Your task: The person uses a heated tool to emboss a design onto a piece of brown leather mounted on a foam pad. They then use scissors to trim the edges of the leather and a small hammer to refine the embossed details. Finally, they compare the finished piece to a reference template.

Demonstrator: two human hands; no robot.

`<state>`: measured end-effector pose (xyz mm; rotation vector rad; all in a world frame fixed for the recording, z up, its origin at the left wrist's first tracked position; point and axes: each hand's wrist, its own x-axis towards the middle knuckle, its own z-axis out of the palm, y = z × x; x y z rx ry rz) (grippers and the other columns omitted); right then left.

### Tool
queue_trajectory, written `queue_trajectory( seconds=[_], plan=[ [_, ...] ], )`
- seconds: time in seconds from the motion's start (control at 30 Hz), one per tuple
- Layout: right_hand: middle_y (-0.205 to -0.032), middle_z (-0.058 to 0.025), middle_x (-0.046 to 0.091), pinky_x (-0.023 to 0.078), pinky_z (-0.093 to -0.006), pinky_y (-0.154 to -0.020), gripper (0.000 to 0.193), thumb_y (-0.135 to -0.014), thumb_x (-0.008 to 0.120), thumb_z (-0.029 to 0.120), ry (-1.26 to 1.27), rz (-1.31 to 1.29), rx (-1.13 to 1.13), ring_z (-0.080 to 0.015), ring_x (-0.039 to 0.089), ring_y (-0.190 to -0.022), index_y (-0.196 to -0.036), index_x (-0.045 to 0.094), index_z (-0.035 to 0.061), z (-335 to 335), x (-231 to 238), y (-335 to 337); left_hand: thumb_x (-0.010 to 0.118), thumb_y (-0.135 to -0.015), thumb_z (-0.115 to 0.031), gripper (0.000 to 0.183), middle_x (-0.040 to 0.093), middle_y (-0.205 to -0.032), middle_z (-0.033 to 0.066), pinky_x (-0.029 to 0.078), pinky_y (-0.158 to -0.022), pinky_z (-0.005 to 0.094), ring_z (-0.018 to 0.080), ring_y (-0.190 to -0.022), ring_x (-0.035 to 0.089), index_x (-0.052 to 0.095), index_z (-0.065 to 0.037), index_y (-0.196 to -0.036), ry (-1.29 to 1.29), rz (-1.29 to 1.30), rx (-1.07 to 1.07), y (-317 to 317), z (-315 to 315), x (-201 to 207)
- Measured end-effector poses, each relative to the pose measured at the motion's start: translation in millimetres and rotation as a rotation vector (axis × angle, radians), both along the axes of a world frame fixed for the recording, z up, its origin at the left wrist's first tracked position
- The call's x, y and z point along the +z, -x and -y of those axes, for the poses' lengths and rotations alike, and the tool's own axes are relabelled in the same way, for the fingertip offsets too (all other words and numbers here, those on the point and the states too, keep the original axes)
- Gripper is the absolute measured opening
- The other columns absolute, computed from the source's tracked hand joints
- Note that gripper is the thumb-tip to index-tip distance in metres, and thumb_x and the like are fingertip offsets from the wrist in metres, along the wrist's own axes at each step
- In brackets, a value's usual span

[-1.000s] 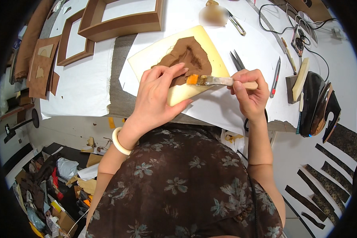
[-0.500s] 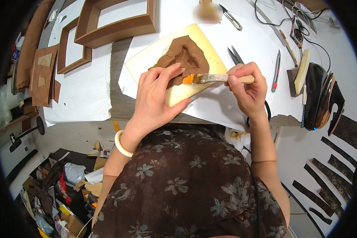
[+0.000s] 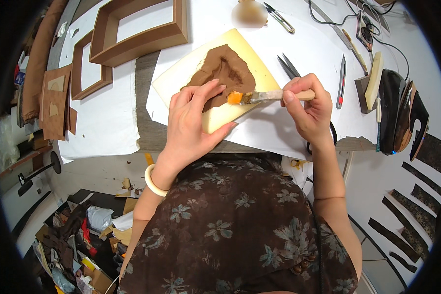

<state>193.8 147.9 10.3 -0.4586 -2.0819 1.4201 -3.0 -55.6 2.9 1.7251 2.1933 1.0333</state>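
My left hand (image 3: 193, 120) lies flat, fingers spread and unclenched, pressing down on the near edge of a brown leather piece (image 3: 224, 73). The leather lies on a pale yellow board (image 3: 181, 83), which sits on white paper on the table (image 3: 147, 132), straight in front of me. My left fingertips touch the leather's lower edge while my palm and thumb rest on the board.

My right hand (image 3: 308, 105) is clenched around the wooden handle of a small brush (image 3: 269, 95). I hold it level, pointing left, and its orange bristle tip touches the leather just beside my left index finger. A cream bangle (image 3: 153, 182) circles my left wrist.

Behind my right hand a pair of black scissors (image 3: 289, 66) lies on the paper, partly hidden by my knuckles. Farther right lies a slim utility knife (image 3: 341, 82) with a red end, then a pale wooden block (image 3: 374, 81) leaning on a darker one. Dark shoe-shaped pieces (image 3: 402, 115) stand at the table's right edge, and dark strips (image 3: 402, 230) lie on the white surface below them.

To my far left two brown open box frames (image 3: 142, 41) rest on white sheets, with flat brown cutouts (image 3: 56, 100) beside them. Small snips (image 3: 279, 17) lie near the top edge. On the floor to my lower left sits a heap of scraps (image 3: 78, 235).
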Motion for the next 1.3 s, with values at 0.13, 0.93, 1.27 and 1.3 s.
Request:
queue_trajectory(
  seconds=[0.13, 0.93, 1.27, 1.3],
  plan=[
    [-0.085, -0.0042, 0.074, 0.053, -0.0246, -0.073, 0.011, -0.101, 0.073, 0.003, 0.047, 0.0, -0.021, -0.0097, 0.069, -0.08, -0.101, 0.062, 0.0028, 0, 10, -7, 0.093, -0.079, -0.026, 0.087, 0.076, -0.134, 0.0072, 0.041, -0.11, 0.0437, 0.0285, -0.121, 0.061, 0.053, -0.002, -0.152, 0.003, 0.005, 0.011, 0, 1, 1],
    [-0.091, -0.0095, 0.083, 0.061, -0.0334, -0.078, 0.035, -0.097, 0.082, 0.038, -0.623, -0.277, -0.461, -0.0176, 0.08, -0.083, -0.099, 0.077, 0.0031, -323, 72, 304, 0.096, -0.074, -0.022, 0.087, 0.066, -0.126, 0.0142, 0.045, -0.108, 0.0462, 0.0367, -0.119, 0.058, 0.057, -0.006, -0.15, -0.036, 0.111, 0.012, -4, 1, 4],
    [-0.093, -0.0133, 0.08, 0.06, -0.0394, -0.087, 0.021, -0.097, 0.081, 0.023, -0.531, -0.214, -0.436, -0.0272, 0.078, -0.09, -0.103, 0.074, 0.0029, -284, 96, 297, 0.096, -0.074, -0.024, 0.087, 0.064, -0.127, 0.0144, 0.046, -0.106, 0.0463, 0.0372, -0.118, 0.056, 0.057, -0.007, -0.151, -0.013, 0.075, 0.061, -5, 8, 1],
    [-0.089, -0.0097, 0.083, 0.06, -0.0349, -0.078, 0.036, -0.095, 0.083, 0.039, -0.724, -0.406, -0.663, -0.021, 0.08, -0.082, -0.096, 0.078, 0.0029, -338, 96, 279, 0.096, -0.074, -0.025, 0.088, 0.063, -0.127, 0.0145, 0.046, -0.106, 0.0462, 0.0371, -0.118, 0.056, 0.058, -0.007, -0.151, -0.042, 0.084, 0.023, -5, 3, 0]
  ],
)
